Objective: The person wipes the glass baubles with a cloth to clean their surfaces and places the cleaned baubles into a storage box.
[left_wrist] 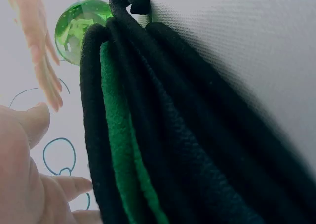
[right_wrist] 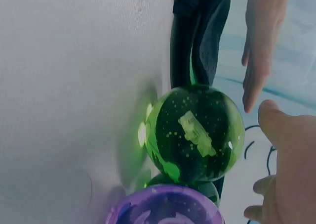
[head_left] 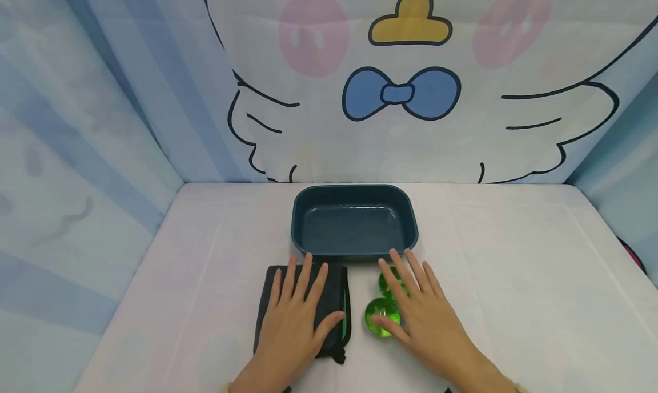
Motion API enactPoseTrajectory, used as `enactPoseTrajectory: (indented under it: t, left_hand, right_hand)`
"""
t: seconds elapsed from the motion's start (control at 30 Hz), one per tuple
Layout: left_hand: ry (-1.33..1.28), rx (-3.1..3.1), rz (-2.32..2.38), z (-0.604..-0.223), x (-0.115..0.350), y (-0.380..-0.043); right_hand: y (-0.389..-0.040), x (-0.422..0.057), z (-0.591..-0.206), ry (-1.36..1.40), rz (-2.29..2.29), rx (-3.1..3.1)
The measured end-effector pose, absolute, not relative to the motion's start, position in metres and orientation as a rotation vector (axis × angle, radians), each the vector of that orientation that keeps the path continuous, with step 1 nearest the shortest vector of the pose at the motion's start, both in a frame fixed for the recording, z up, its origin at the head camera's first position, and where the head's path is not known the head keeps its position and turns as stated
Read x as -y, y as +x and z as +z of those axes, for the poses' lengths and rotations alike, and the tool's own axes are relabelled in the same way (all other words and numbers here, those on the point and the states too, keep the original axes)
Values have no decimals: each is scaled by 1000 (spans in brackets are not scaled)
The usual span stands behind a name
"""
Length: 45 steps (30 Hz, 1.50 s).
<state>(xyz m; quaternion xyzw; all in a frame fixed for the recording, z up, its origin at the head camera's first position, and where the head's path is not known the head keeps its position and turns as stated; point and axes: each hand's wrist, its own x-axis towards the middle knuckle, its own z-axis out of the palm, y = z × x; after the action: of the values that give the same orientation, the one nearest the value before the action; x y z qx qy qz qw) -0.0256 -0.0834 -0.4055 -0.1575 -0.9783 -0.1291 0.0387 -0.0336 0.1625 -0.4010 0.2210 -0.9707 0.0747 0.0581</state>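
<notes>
My left hand (head_left: 295, 330) is spread above a dark folded pouch (head_left: 333, 293), palm down, fingers extended. Black edging and a green lining (left_wrist: 114, 120) show along the pouch's side in the left wrist view. My right hand (head_left: 429, 324), its fingers also spread, hovers over clear green balls. The nearer green ball (head_left: 377, 308) is partly under the thumb, and a second green ball (head_left: 385, 288) sits just behind it. A purple ball (right_wrist: 168, 209) appears beside them in the right wrist view; in the head view the right hand hides it.
A dark teal rectangular dish (head_left: 354, 224) stands at the back middle of the table, just beyond the fingertips. The table (head_left: 514, 279) has a white cover. Behind it hangs a printed curtain (head_left: 401, 147), with blue curtains on both sides.
</notes>
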Motion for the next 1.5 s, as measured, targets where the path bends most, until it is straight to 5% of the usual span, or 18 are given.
enactPoseTrajectory:
  t: [1.5]
  left_hand:
    - [-390, 3180, -213, -417, 55, -38]
  right_hand:
    - [-18, -146, -414, 960, 256, 2699]
